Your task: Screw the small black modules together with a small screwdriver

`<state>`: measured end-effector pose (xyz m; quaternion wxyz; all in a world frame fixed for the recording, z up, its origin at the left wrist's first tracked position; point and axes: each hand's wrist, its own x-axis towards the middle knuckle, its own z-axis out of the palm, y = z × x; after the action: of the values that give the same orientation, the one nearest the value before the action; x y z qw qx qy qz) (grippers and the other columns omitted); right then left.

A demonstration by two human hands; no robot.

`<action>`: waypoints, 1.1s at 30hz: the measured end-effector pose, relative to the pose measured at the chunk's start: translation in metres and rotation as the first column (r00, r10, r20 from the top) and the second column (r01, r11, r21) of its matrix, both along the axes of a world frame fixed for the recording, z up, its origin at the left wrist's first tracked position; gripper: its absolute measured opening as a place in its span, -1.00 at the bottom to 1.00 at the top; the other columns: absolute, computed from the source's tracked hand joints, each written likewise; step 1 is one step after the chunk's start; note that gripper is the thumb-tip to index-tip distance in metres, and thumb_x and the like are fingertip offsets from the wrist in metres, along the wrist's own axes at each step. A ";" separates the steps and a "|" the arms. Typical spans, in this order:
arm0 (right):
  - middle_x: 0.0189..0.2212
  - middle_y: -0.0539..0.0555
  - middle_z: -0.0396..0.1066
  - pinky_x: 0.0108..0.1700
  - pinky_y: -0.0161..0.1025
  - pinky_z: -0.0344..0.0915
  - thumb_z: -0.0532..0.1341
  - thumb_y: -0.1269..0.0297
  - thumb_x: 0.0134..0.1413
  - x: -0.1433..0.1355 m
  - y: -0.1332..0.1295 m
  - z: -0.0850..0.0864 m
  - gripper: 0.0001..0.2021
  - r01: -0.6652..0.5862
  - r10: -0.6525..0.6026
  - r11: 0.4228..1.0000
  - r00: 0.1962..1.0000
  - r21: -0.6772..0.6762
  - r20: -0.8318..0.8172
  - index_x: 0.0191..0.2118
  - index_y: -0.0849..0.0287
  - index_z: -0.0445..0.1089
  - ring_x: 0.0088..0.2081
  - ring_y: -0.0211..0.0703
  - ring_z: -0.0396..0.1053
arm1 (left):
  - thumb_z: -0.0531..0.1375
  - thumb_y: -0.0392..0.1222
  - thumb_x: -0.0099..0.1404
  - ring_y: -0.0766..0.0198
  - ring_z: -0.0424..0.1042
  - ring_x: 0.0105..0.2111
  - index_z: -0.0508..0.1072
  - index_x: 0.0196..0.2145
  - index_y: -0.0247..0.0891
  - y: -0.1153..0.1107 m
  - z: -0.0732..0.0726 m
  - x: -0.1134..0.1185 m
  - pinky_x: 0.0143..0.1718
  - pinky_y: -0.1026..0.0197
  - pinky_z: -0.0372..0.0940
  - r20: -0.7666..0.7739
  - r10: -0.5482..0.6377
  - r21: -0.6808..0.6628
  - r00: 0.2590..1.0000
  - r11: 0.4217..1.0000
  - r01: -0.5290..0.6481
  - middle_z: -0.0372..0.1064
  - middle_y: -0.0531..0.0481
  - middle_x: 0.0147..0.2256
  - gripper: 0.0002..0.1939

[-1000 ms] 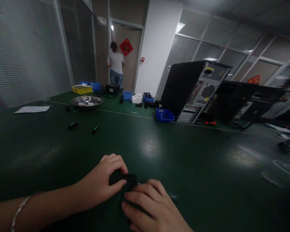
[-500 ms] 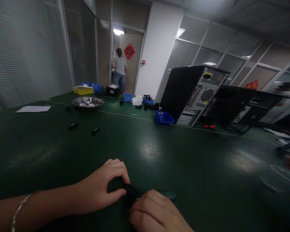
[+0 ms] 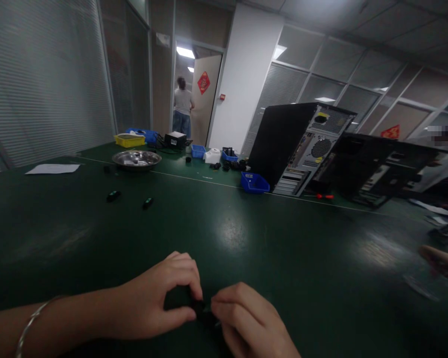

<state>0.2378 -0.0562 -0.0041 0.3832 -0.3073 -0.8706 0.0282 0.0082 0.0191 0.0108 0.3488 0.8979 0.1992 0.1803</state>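
My left hand, a bangle on its wrist, pinches the left end of a small black part between thumb and fingertips. From the other side, my right hand has its fingers pressed together at the part's right end; they partly hide it. A hint of green shows on the part. Two small black pieces with green on top, one and another, lie on the green table farther back at the left.
A metal dish, white paper and yellow tray are at the back left. A blue bin stands by a black computer case. Another person's hand is at the right edge. A person stands in the doorway.
My right hand has shifted slightly right and its fingers have risen over the part. The hand at the right edge has moved further into view. The person at the door has turned and the door has swung.
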 end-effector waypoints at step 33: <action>-0.35 0.08 0.53 -0.33 -0.30 0.31 -0.05 0.35 0.49 0.001 0.007 -0.003 -0.68 -0.047 0.042 0.998 0.992 0.036 0.121 -0.19 0.23 0.43 -0.35 -0.20 0.42 | 0.30 -0.33 0.25 0.16 0.39 -0.12 0.46 -0.21 -0.13 0.003 -0.007 0.000 0.10 0.07 0.13 -0.043 -0.011 0.018 0.999 1.000 0.012 0.42 0.04 -0.21 -0.82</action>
<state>0.2384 -0.0490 -0.0069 0.3354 -0.2813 -0.8991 0.0012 0.0083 0.0222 0.0043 0.3374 0.9057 0.1999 0.1608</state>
